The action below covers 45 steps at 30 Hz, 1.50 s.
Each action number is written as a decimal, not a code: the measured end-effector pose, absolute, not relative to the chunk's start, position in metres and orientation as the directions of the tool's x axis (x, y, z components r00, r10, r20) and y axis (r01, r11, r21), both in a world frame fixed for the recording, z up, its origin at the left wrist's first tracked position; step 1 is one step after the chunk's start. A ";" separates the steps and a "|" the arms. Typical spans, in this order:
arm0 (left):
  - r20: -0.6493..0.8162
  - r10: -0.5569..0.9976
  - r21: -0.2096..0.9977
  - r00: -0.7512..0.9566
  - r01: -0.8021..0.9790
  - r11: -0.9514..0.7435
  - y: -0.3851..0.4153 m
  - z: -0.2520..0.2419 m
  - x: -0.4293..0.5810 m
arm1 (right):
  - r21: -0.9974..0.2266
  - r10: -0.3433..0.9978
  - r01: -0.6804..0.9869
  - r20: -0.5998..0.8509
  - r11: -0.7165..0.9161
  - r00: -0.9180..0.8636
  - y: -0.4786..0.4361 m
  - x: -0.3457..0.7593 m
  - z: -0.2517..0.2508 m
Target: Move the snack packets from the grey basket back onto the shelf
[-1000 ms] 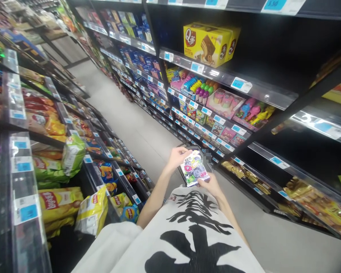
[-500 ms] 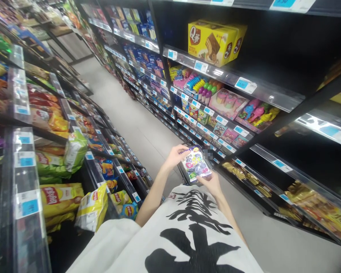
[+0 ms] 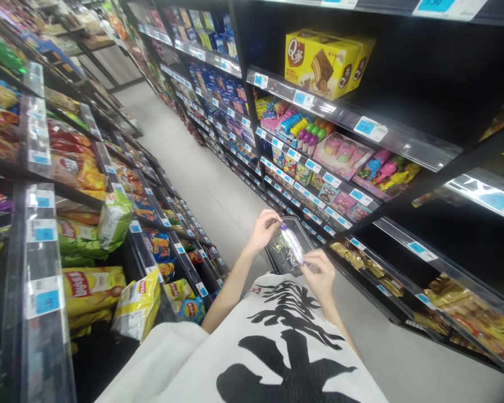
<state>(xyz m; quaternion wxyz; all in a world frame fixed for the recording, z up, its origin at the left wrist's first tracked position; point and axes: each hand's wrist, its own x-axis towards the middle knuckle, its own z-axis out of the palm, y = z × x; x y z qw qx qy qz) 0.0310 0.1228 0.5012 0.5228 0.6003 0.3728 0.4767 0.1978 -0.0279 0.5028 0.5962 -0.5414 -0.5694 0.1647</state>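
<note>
Between my two hands is a small candy bag (image 3: 293, 243), purple and white, turned nearly edge-on so that its printed front hardly shows. My left hand (image 3: 265, 228) pinches its upper end. At the lower end, the fingers of my right hand (image 3: 319, 271) are closed on the opposite edge. Just beneath the bag is a dark shopping basket (image 3: 306, 237) with mesh sides. Some shiny green and silver packets (image 3: 280, 246) lie in it, partly hidden by the bag.
Snack shelves (image 3: 42, 235) with chip bags (image 3: 93, 288) line my left. On the right, shelves hold a yellow cake box (image 3: 319, 64), colourful toy candies (image 3: 306, 131) and gold-wrapped packets (image 3: 365, 266). A grey floor aisle (image 3: 185, 168) runs ahead between them.
The candy bag has been tilted from face-up to nearly edge-on, uncovering the basket's contents. My right hand has risen slightly and turned with it. The view has shifted a little.
</note>
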 end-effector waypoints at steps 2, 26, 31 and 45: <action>0.258 0.930 0.965 0.262 -0.110 -0.237 0.122 0.503 0.032 | -0.668 0.720 0.529 0.679 0.524 0.144 -0.030 0.195 0.513; 0.249 0.942 0.950 0.225 -0.245 -0.193 0.118 0.490 0.027 | -0.480 0.624 0.541 0.774 0.691 -0.109 -0.026 0.186 0.517; 0.128 0.977 0.966 0.168 -0.245 -0.085 0.115 0.485 0.039 | -0.481 0.632 0.551 0.767 0.682 -0.112 -0.026 0.188 0.520; 0.033 0.987 0.963 0.160 -0.270 0.012 0.110 0.489 0.051 | -0.487 0.625 0.554 0.776 0.675 -0.078 -0.026 0.198 0.514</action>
